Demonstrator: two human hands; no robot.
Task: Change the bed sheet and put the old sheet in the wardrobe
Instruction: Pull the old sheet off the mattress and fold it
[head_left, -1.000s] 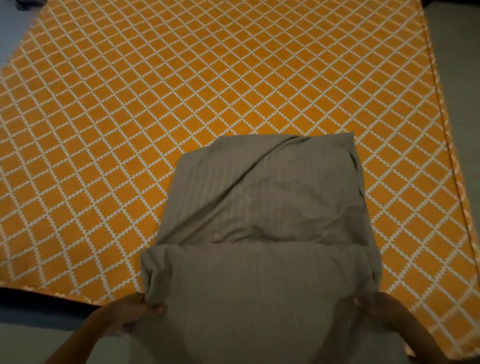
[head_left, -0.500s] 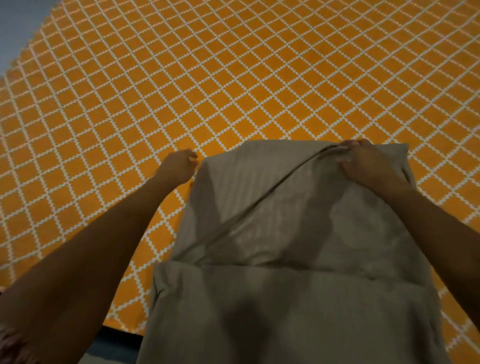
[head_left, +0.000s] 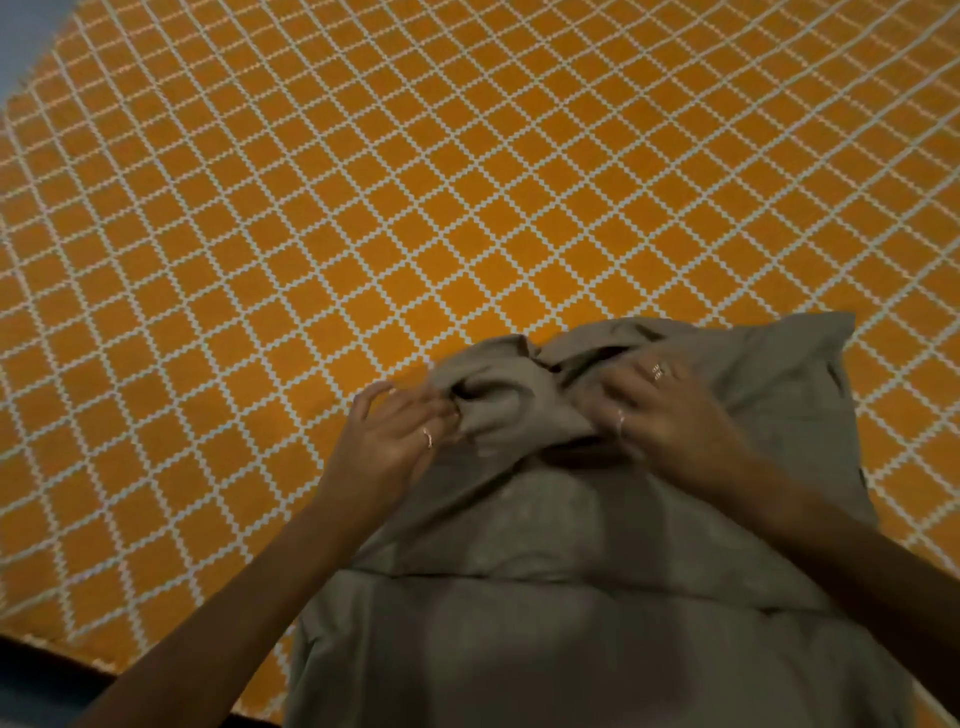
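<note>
1. The orange sheet (head_left: 363, 218), crossed by a white diamond lattice, lies spread flat over the bed and fills the view from 9 o'clock round to 3 o'clock.
2. The left hand (head_left: 387, 447) sits just left of centre, towards 7 o'clock. Its fingers curl and pinch a bunched fold of the grey sheet (head_left: 597, 597) between thumb and fingertips, and a ring shows on one finger.
3. The grey sheet lies folded on top of the orange sheet, running from the centre down to 6 o'clock. Its far edge is gathered into a rumpled lump between the two hands.
4. The right hand (head_left: 670, 415) sits just right of centre, towards 4 o'clock, palm down on the grey sheet. Its fingers are slightly spread and bent into the gathered cloth, gripping it, and two rings show.
</note>
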